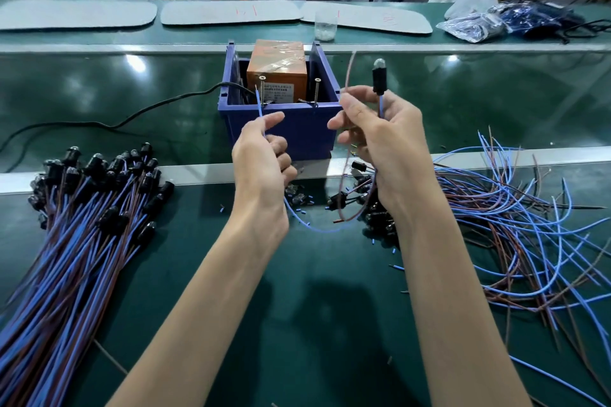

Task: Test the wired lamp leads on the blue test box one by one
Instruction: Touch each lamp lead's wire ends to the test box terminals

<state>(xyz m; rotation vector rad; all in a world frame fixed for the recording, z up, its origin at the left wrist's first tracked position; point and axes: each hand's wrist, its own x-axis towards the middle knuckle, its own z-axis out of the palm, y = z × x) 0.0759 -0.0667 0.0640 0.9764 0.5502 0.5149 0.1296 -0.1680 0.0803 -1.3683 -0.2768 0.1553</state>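
Bundle of leads [76,225] lies far left on our bench [330,324]. Left hand [261,158] is raised before the blue test box [297,132], fingers [274,117] pinching a blue wire [259,107], tip just beside the left screw [262,89]. Right hand [380,142], off the box's right corner, grips a lamp [379,78] upright. Loose leads [512,215] sprawl right. Green bench surface shows between our forearms.
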